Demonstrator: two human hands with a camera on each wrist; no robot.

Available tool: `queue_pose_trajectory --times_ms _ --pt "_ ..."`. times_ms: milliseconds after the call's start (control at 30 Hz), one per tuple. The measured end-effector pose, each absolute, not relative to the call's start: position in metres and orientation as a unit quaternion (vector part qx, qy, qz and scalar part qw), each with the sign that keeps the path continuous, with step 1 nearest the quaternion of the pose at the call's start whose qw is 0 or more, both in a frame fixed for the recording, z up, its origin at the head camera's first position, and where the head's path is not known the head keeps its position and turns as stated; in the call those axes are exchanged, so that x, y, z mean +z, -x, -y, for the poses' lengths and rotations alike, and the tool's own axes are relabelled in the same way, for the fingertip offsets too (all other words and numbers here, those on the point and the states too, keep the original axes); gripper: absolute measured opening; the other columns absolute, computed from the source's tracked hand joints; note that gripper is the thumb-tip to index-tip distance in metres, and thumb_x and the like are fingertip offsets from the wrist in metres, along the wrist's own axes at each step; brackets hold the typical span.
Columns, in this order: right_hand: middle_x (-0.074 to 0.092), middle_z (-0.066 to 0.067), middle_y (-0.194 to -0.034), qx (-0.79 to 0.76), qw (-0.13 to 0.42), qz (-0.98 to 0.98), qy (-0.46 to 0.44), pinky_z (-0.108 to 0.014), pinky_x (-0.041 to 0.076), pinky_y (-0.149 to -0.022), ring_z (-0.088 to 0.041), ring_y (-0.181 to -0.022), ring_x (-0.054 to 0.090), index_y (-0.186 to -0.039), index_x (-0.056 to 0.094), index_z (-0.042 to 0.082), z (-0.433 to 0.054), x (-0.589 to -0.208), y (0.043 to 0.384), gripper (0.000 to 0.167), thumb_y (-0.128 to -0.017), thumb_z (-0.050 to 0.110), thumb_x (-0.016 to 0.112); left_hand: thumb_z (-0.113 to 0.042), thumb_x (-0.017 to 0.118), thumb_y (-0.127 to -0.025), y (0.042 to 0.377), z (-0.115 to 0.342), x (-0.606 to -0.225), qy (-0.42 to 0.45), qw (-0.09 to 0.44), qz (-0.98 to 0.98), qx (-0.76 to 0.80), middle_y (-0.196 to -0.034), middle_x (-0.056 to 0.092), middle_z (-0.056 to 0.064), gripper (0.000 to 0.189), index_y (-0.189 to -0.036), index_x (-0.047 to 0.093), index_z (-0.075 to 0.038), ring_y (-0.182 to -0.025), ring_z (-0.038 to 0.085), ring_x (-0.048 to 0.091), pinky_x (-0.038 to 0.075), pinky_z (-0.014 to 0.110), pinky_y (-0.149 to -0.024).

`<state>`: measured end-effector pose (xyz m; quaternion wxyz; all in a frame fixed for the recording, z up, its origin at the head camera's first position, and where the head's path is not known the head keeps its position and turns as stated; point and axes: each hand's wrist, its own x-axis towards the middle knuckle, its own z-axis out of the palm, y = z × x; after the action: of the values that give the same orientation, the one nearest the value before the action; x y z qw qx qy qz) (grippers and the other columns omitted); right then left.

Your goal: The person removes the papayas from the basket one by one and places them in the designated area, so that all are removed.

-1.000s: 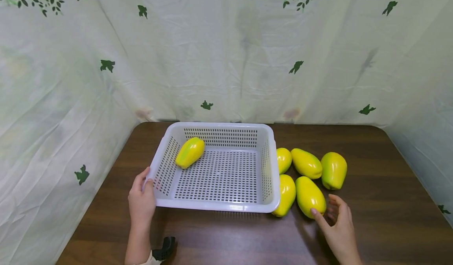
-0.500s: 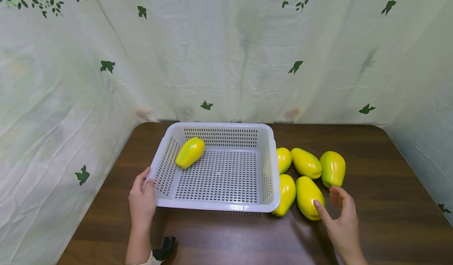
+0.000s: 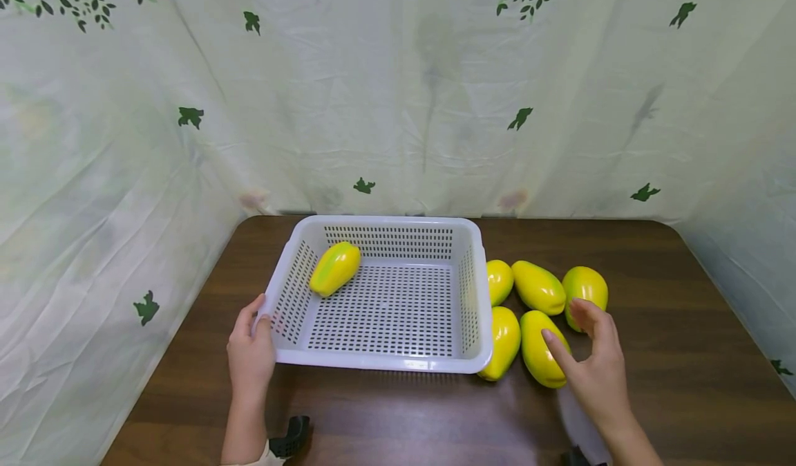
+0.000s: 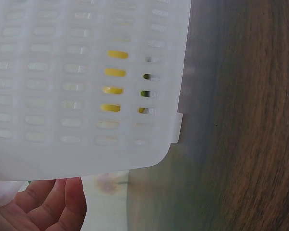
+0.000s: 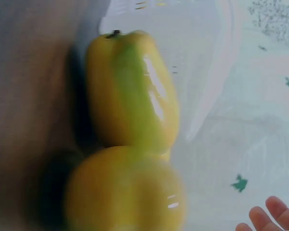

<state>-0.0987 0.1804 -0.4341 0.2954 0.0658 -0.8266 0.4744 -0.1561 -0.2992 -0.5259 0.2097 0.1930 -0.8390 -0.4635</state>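
My left hand (image 3: 251,355) grips the left rim of a white perforated plastic basket (image 3: 398,365), thumb on the rim. In the left wrist view, its curled fingers (image 4: 72,204) show at the basket's edge. Inside the basket, at the left, lies one glossy yellow papaya-like fruit (image 3: 335,269). My right hand (image 3: 597,369) hovers with thumb and fingers spread, holding nothing. It overlaps the front fruit (image 3: 538,352) and the far-right fruit (image 3: 586,285) in the head view. The right wrist view shows two green-streaked fruits (image 5: 130,91) beside the basket, and several fingertips (image 5: 277,209) at the lower right.
More yellow fruits lie close together right of the basket: one at the back (image 3: 538,288), one half hidden behind the rim (image 3: 499,283) and one at the front corner (image 3: 502,345). The brown wooden table (image 3: 398,421) meets a pale printed cloth (image 3: 398,106) behind.
My right hand has left the front fruit, moving up and back toward the far-right fruit. That fruit has shifted slightly. My left hand and the basket stay in place.
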Motion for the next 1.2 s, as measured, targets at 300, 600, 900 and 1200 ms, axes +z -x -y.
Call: queue_pose_trajectory --times_ms 300,600,900,1200 --pt "0.048 -0.013 -0.116 0.452 0.287 0.836 -0.120 -0.013 0.028 -0.093 -0.004 -0.112 0.041 -0.127 0.041 0.000 -0.168 -0.403 0.112 0.074 -0.062 -0.011 0.075 -0.038 0.036 -0.094 0.153 0.297 -0.516 -0.183 0.209 0.841 -0.465 -0.127 0.050 0.000 0.038 -0.131 0.043 -0.035 -0.100 0.020 0.054 0.047 0.043 -0.079" --pt "0.047 -0.009 -0.120 0.463 0.282 0.819 -0.186 -0.019 0.030 -0.094 -0.013 -0.113 0.042 -0.129 0.039 0.003 -0.148 -0.378 0.128 0.076 -0.063 -0.010 0.075 -0.038 0.036 -0.094 0.158 0.301 -0.526 -0.187 0.214 0.840 -0.463 -0.127 0.050 -0.001 0.038 -0.131 0.043 -0.036 -0.100 0.021 0.054 0.047 0.044 -0.077" --pt "0.045 -0.010 -0.123 0.454 0.268 0.815 -0.239 -0.037 0.034 -0.094 -0.023 -0.113 0.043 -0.128 0.039 0.004 -0.120 -0.357 0.147 0.072 -0.067 0.000 0.076 -0.036 0.038 -0.094 0.157 0.302 -0.526 -0.172 0.214 0.837 -0.474 -0.127 0.050 0.004 0.038 -0.132 0.044 -0.032 -0.098 0.023 0.054 0.047 0.045 -0.076" --pt "0.044 -0.009 -0.124 0.455 0.253 0.801 -0.296 -0.040 0.034 -0.094 -0.021 -0.113 0.041 -0.128 0.038 0.006 -0.092 -0.347 0.168 0.066 -0.072 0.008 0.074 -0.039 0.034 -0.094 0.157 0.301 -0.526 -0.183 0.223 0.846 -0.448 -0.125 0.051 -0.002 0.037 -0.130 0.043 -0.037 -0.098 0.018 0.054 0.047 0.041 -0.078"
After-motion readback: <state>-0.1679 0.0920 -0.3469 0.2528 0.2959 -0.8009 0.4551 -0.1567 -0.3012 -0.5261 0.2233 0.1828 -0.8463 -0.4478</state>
